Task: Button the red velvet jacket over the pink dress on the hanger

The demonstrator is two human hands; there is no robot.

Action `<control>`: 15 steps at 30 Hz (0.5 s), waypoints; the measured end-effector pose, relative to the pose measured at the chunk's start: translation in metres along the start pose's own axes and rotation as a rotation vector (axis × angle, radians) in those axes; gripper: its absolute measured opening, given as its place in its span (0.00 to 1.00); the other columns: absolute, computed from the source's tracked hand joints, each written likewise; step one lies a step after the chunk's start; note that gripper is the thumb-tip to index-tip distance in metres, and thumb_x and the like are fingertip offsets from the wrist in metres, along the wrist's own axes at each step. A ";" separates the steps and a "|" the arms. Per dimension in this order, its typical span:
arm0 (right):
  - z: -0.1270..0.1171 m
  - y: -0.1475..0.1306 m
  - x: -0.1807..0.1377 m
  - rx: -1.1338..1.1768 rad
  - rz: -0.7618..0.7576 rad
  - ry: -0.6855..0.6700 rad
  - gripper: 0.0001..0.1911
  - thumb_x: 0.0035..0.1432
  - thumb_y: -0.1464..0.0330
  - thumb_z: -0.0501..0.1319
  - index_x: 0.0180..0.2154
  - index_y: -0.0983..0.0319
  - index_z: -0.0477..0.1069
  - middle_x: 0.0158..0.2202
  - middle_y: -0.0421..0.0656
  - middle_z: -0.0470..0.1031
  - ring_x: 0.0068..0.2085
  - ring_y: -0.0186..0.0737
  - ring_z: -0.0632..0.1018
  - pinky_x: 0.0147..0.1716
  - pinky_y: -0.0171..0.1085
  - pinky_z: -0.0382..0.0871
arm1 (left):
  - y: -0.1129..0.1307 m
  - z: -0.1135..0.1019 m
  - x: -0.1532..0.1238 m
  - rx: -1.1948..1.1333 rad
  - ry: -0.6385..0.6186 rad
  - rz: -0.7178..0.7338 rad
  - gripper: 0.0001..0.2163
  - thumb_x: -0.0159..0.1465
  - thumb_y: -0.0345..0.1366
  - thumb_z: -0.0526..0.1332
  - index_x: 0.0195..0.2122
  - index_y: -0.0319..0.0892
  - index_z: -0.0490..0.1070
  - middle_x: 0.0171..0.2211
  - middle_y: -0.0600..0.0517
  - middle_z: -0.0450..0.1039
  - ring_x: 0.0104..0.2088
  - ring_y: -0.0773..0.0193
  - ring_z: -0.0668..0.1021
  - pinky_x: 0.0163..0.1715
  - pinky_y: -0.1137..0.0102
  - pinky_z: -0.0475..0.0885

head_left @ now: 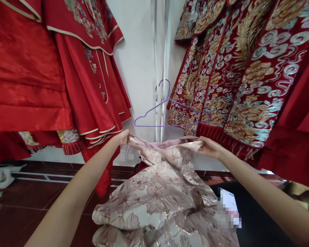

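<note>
A pale pink dress (157,192) with a shiny floral pattern hangs between my two hands, its top edge spread wide. My left hand (124,137) pinches one upper corner of the bodice. At the opposite corner, my right hand (208,146) grips the fabric. Just beyond the neckline, a purple hanger (170,106) hangs by its hook against a white upright, with no garment on it. The dress's lower part spreads toward me and runs out of view. A white tag (231,206), partly blurred, lies at the right side of the skirt.
Red garments (90,75) hang on the left. Heavily embroidered red and gold garments (237,75) hang on the right. White shoes (3,176) stand at the far left by the dark red tiled floor (41,195). A black surface (257,212) lies under my right arm.
</note>
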State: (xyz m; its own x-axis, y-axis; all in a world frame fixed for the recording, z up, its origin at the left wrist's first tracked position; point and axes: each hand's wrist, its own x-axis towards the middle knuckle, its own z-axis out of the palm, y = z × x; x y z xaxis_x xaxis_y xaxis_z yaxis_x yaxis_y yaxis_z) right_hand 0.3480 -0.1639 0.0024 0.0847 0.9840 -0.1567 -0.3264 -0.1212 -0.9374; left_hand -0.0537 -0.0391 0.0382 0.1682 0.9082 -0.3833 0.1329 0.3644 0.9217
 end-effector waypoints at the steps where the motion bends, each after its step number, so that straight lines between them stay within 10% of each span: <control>1: 0.001 0.005 -0.005 0.050 0.018 0.037 0.04 0.53 0.74 0.57 0.30 0.62 0.70 0.26 0.44 0.76 0.28 0.39 0.78 0.31 0.38 0.76 | -0.002 0.003 0.002 -0.033 -0.036 0.003 0.05 0.53 0.31 0.54 0.27 0.39 0.70 0.17 0.47 0.70 0.19 0.58 0.74 0.19 0.66 0.72; 9: 0.015 -0.018 -0.046 0.126 -0.213 0.124 0.08 0.49 0.70 0.62 0.35 0.59 0.69 0.28 0.39 0.74 0.26 0.33 0.74 0.24 0.31 0.71 | 0.013 0.059 0.012 0.018 0.055 0.115 0.29 0.54 0.62 0.54 0.33 0.38 0.74 0.14 0.54 0.58 0.14 0.63 0.66 0.15 0.69 0.65; 15: 0.004 -0.013 -0.046 -0.152 -0.495 0.350 0.23 0.47 0.69 0.61 0.48 0.56 0.65 0.34 0.41 0.73 0.33 0.39 0.76 0.27 0.34 0.72 | 0.019 0.088 0.025 0.012 0.260 0.216 0.13 0.61 0.41 0.52 0.33 0.40 0.73 0.15 0.53 0.59 0.15 0.62 0.67 0.16 0.69 0.64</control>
State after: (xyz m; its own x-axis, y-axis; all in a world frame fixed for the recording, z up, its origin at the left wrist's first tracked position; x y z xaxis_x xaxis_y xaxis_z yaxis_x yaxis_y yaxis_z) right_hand 0.3446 -0.2076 0.0226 0.5035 0.8302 0.2393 -0.0337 0.2956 -0.9547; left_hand 0.0388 -0.0273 0.0409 -0.0611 0.9868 -0.1500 0.1331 0.1569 0.9786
